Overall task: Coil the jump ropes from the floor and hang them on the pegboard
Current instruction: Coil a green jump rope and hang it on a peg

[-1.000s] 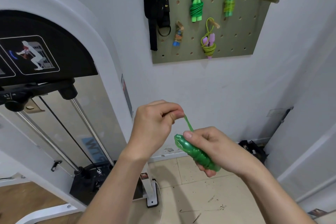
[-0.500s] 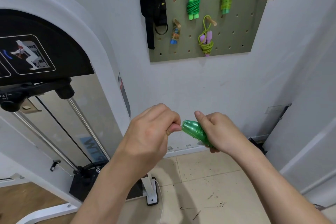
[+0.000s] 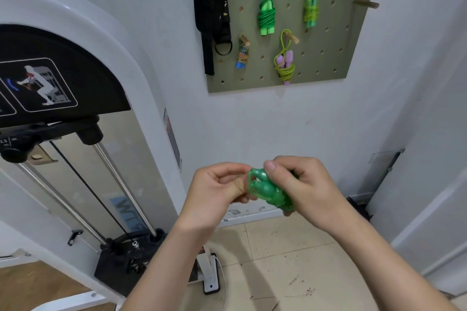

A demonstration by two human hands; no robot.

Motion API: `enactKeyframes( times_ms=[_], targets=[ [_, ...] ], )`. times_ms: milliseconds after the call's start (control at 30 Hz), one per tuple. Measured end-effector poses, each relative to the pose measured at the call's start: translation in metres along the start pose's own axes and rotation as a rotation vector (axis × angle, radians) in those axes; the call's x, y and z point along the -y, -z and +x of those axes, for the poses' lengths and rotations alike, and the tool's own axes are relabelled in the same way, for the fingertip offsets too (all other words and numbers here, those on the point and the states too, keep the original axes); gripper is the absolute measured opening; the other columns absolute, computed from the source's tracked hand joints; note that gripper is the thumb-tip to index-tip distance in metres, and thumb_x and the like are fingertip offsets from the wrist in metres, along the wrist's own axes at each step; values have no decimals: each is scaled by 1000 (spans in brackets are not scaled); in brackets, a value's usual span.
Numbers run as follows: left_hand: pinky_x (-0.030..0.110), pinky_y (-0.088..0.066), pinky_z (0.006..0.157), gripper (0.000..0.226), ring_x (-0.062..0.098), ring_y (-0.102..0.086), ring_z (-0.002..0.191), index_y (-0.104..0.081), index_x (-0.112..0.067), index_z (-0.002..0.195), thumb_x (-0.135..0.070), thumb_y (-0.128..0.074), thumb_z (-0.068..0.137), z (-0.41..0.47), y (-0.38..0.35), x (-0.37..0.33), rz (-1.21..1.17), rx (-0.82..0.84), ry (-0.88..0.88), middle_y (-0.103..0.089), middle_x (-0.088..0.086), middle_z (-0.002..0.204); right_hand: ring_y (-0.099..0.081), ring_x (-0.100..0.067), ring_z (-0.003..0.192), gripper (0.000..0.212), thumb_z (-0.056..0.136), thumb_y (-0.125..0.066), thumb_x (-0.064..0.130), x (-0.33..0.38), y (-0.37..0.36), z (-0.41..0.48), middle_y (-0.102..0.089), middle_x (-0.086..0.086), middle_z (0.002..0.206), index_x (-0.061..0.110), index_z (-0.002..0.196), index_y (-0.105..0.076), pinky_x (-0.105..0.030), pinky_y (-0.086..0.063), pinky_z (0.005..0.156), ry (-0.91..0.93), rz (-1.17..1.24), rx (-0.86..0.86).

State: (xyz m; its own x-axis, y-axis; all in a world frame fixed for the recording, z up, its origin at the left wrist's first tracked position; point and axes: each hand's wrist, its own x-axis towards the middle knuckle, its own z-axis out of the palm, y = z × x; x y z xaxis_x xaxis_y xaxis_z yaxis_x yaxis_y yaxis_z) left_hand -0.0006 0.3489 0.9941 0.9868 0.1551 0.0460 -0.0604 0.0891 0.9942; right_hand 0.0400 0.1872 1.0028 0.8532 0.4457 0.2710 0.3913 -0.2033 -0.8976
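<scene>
we hold the glossy green plastic jump rope [image 3: 267, 190], bundled with its two handles side by side, between both grips at chest height. our right grip [image 3: 308, 189] is curled round the bundle, thumb pressed on top; our left grip [image 3: 217, 192] pinches the cord loop at the bundle's left end. above and beyond the grips, the olive pegboard [image 3: 328, 58] carries a coiled bright-green rope [image 3: 266, 16], a lime-and-teal rope [image 3: 311, 11], a purple-handled yellow-green rope [image 3: 285, 64] and a small blue-handled rope [image 3: 242, 55]. one bare wooden peg [image 3: 366, 4] sticks out up to the right of the right grip.
</scene>
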Motion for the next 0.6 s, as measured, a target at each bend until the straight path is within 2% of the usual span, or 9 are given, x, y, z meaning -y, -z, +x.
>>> enactKeyframes(
  times_ms=[67, 133, 167, 300, 400, 433, 500, 533, 600],
  targets=[
    [24, -52, 59, 19, 18, -67, 60, -73, -12, 84, -20, -74, 67, -7, -5, 3, 35, -28, -1, -73, 12, 72, -51, -23, 41, 28, 85, -54, 38, -4, -2, -1, -53, -5, 52, 15, 70, -58, -29, -42, 37, -96, 232, 12],
    [24, -54, 63, 15, 18, -69, 64, -73, -15, 84, -8, -76, 71, -11, -7, 1, 82, -65, -54, -74, 8, 73, -48, -24, 36, 25, 94, -46, 24, -7, -5, -2, -52, -12, 51, 8, 77, -55, -25, -39, 38, -160, 359, 22],
    [23, -55, 67, 21, 17, -70, 67, -73, -19, 82, -1, -76, 72, -13, -8, 0, 102, -95, -82, -74, 5, 74, -47, -23, 35, 27, 97, -42, 20, -9, -7, -2, -51, -16, 51, 7, 77, -54, -24, -37, 39, -183, 409, 23],
    [17, -52, 73, 40, 8, -70, 76, -74, -34, 82, 2, -80, 68, -20, -10, -4, 211, -142, -190, -75, -7, 80, -41, -23, 35, 32, 97, -35, 22, -13, -15, -2, -47, -21, 49, 11, 74, -54, -25, -35, 41, -249, 589, 52],
    [19, -53, 79, 49, 6, -69, 80, -73, -46, 88, 0, -80, 70, -26, -10, -6, 367, -84, -354, -73, -14, 83, -37, -23, 33, 32, 97, -33, 20, -14, -18, -1, -42, -17, 46, 6, 76, -53, -26, -32, 40, -293, 700, 75],
    [18, -52, 80, 46, 5, -69, 80, -72, -45, 92, -3, -78, 73, -28, -9, -7, 431, -51, -429, -73, -15, 84, -37, -23, 33, 33, 96, -33, 20, -15, -18, -1, -42, -17, 46, 7, 74, -53, -27, -32, 40, -305, 730, 88],
    [19, -52, 77, 26, 5, -67, 80, -69, -31, 100, -13, -71, 82, -28, -6, -10, 573, 10, -594, -72, -11, 86, -37, -22, 32, 34, 96, -34, 22, -14, -19, -3, -43, -17, 46, 11, 70, -53, -27, -31, 40, -330, 765, 120],
    [23, -52, 75, 17, 8, -67, 81, -70, -25, 99, -16, -67, 85, -27, -4, -11, 641, 25, -678, -71, -8, 86, -37, -21, 32, 35, 96, -34, 23, -13, -19, -3, -44, -16, 45, 13, 68, -52, -26, -31, 39, -344, 772, 138],
    [28, -52, 72, 13, 13, -64, 81, -74, -16, 95, -18, -65, 86, -23, 0, -11, 671, -4, -772, -68, -4, 89, -36, -20, 30, 32, 94, -35, 25, -12, -18, -5, -44, -16, 43, 13, 69, -52, -24, -32, 39, -353, 780, 179]
  ],
)
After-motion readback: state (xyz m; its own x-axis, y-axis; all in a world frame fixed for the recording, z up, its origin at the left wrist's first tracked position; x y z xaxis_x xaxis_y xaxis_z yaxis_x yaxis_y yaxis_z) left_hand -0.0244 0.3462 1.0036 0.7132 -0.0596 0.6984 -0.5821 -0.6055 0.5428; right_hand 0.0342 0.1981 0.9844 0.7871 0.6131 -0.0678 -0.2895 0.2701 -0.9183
